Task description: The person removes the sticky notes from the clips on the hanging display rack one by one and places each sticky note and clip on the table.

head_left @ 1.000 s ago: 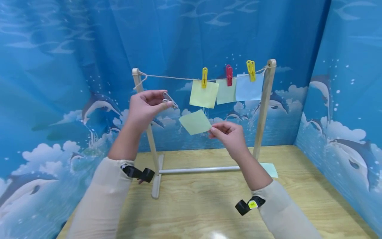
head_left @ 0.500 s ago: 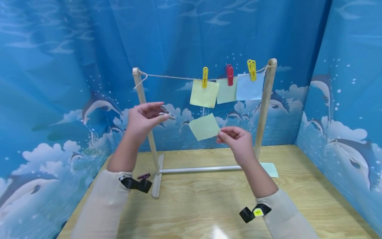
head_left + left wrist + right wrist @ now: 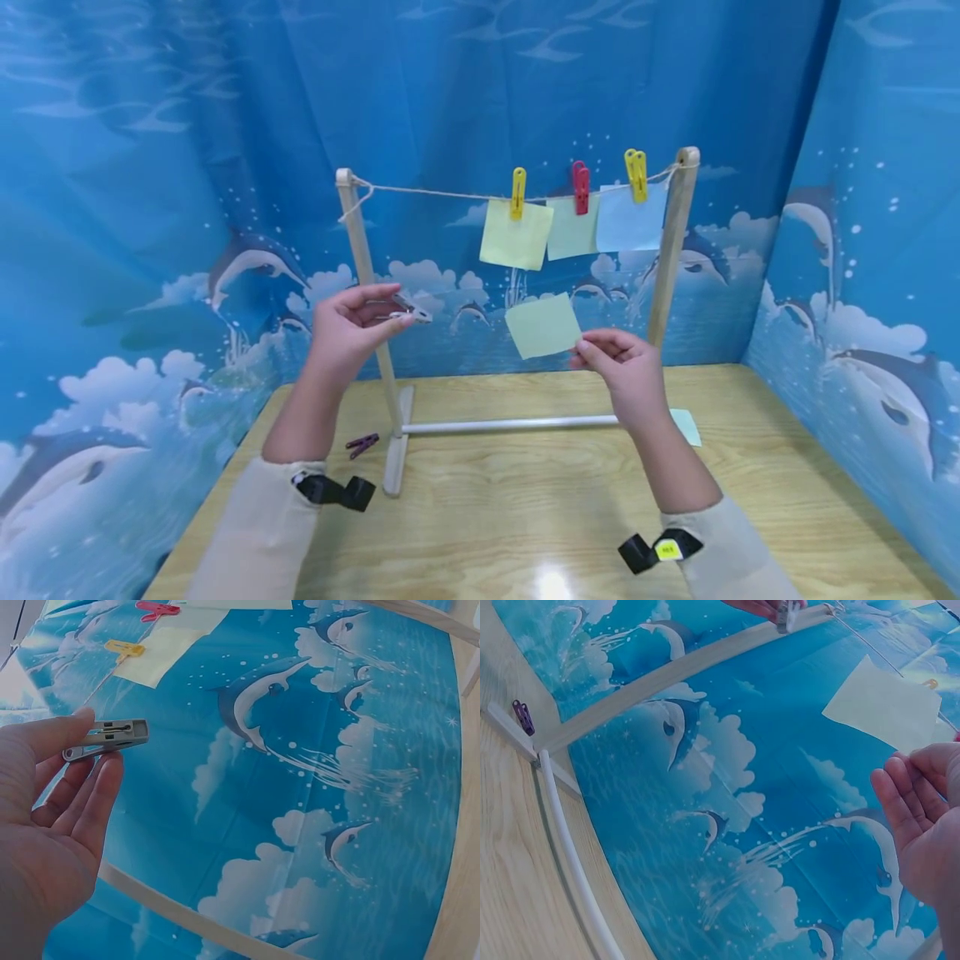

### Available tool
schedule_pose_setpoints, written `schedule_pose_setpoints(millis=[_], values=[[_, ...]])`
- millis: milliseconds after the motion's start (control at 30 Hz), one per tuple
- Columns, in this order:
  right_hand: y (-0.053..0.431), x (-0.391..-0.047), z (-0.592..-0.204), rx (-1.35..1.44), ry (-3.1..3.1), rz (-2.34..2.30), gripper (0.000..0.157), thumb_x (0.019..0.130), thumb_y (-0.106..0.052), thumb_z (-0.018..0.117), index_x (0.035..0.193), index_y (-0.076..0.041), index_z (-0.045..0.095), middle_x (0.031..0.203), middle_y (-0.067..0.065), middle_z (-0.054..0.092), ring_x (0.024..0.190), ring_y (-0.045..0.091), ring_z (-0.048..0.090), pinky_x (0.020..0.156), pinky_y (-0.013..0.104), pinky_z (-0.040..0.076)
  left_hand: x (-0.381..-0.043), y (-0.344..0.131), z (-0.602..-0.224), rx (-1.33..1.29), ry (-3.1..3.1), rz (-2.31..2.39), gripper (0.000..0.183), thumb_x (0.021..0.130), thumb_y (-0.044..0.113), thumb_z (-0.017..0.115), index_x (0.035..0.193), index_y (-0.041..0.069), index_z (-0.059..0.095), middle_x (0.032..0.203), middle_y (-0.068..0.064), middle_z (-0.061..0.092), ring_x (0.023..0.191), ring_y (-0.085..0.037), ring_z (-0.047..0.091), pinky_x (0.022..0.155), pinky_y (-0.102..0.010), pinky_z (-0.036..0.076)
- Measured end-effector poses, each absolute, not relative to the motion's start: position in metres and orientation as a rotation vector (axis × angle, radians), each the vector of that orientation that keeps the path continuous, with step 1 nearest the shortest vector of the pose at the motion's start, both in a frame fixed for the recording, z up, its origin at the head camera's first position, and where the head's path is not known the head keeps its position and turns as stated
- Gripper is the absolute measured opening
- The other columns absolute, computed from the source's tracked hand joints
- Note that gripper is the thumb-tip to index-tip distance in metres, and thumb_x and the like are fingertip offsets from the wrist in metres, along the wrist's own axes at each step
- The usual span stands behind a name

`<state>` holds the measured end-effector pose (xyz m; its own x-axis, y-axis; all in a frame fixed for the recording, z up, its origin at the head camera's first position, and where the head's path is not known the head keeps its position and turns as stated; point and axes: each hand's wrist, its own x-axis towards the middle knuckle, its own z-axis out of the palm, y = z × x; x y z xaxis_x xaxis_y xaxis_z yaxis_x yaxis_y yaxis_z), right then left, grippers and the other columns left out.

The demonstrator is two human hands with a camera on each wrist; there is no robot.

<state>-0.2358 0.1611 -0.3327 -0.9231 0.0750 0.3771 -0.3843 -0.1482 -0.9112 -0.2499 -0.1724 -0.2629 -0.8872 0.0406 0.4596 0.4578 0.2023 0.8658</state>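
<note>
In the head view my left hand [image 3: 347, 329] pinches a pale grey clothespin [image 3: 412, 312] between thumb and fingers, below the line and near the left post. The left wrist view shows the same clothespin [image 3: 112, 735] close up, its gripping end pointing away from the hand. My right hand [image 3: 626, 371] pinches a pale green paper square [image 3: 543, 326] by its lower right corner. This square hangs in the air below a yellow paper [image 3: 517, 234] on the string [image 3: 442, 194]. In the right wrist view the paper [image 3: 885, 705] stands out beyond the fingertips.
A yellow clothespin [image 3: 518, 193], a red one [image 3: 581, 188] and yellow pegs [image 3: 636, 176] fix papers to the string. Wooden posts [image 3: 360, 242] carry it, joined by a white rod [image 3: 510, 425]. A purple clothespin [image 3: 362, 444] and a mint paper [image 3: 686, 427] lie on the table.
My left hand has moved down with the grey clothespin. My right hand has shifted right and down with the green paper, which has turned a little. The hung papers stay put.
</note>
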Motion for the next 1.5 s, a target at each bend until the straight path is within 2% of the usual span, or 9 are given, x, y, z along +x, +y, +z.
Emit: schedule_pose_setpoints(millis=[200, 367, 667, 967, 1200, 1400, 1500], values=[[0.17, -0.232, -0.337, 0.345, -1.742, 2.191, 0.013, 0.089, -0.008, 0.071, 0.098, 0.001, 0.071, 0.084, 0.005, 0.073, 0.072, 0.016, 0.071, 0.08, 0.031, 0.058, -0.247, -0.178, -0.275, -0.458, -2.123, -1.758, 0.039, 0.084, 0.017, 0.079, 0.118, 0.004, 0.068, 0.102, -0.006, 0.072, 0.092, -0.015, 0.069, 0.083, -0.024, 0.056], [0.177, -0.228, -0.341, 0.282, -1.753, 2.195, 0.016, 0.089, -0.01, 0.071, 0.1, 0.002, 0.07, 0.084, 0.005, 0.072, 0.073, 0.015, 0.071, 0.082, 0.03, 0.057, -0.247, -0.182, -0.286, -0.458, -2.08, -1.793, 0.036, 0.083, 0.013, 0.079, 0.116, 0.005, 0.069, 0.099, -0.002, 0.072, 0.093, -0.015, 0.068, 0.082, -0.025, 0.056], [0.189, -0.223, -0.35, 0.259, -1.72, 2.162, 0.011, 0.09, -0.005, 0.069, 0.098, 0.002, 0.07, 0.082, 0.004, 0.072, 0.071, 0.014, 0.071, 0.076, 0.03, 0.058, -0.24, -0.19, -0.3, -0.346, -2.08, -1.851, 0.036, 0.083, 0.012, 0.079, 0.116, 0.005, 0.067, 0.106, -0.004, 0.07, 0.098, -0.018, 0.068, 0.085, -0.025, 0.055], [0.208, -0.221, -0.357, 0.247, -1.623, 2.185, 0.007, 0.09, 0.001, 0.067, 0.092, -0.003, 0.073, 0.079, 0.004, 0.073, 0.07, 0.014, 0.071, 0.072, 0.028, 0.059, -0.233, -0.199, -0.314, -0.29, -2.021, -1.914, 0.045, 0.083, 0.007, 0.078, 0.122, -0.005, 0.06, 0.107, -0.003, 0.071, 0.101, -0.017, 0.067, 0.085, -0.025, 0.055], [0.22, -0.217, -0.361, 0.215, -1.602, 2.179, 0.006, 0.09, 0.001, 0.067, 0.092, -0.001, 0.072, 0.08, 0.005, 0.073, 0.07, 0.013, 0.07, 0.071, 0.027, 0.059, -0.231, -0.208, -0.328, -0.232, -1.969, -1.967, 0.039, 0.082, 0.006, 0.078, 0.118, 0.0, 0.065, 0.111, -0.007, 0.07, 0.103, -0.017, 0.066, 0.084, -0.025, 0.055], [0.229, -0.215, -0.368, 0.191, -1.58, 2.19, 0.005, 0.089, 0.002, 0.068, 0.091, 0.001, 0.072, 0.078, 0.006, 0.073, 0.07, 0.014, 0.071, 0.07, 0.028, 0.059, -0.225, -0.214, -0.336, -0.169, -1.949, -1.978, 0.042, 0.083, 0.006, 0.077, 0.122, -0.003, 0.061, 0.109, 0.0, 0.07, 0.104, -0.015, 0.065, 0.085, -0.023, 0.054], [0.235, -0.213, -0.371, 0.164, -1.581, 2.186, 0.005, 0.089, 0.001, 0.068, 0.092, 0.001, 0.072, 0.078, 0.006, 0.073, 0.07, 0.014, 0.071, 0.07, 0.028, 0.059, -0.223, -0.217, -0.34, -0.134, -1.947, -1.974, 0.043, 0.084, 0.007, 0.077, 0.122, -0.003, 0.061, 0.11, -0.002, 0.069, 0.103, -0.014, 0.065, 0.085, -0.022, 0.054]])
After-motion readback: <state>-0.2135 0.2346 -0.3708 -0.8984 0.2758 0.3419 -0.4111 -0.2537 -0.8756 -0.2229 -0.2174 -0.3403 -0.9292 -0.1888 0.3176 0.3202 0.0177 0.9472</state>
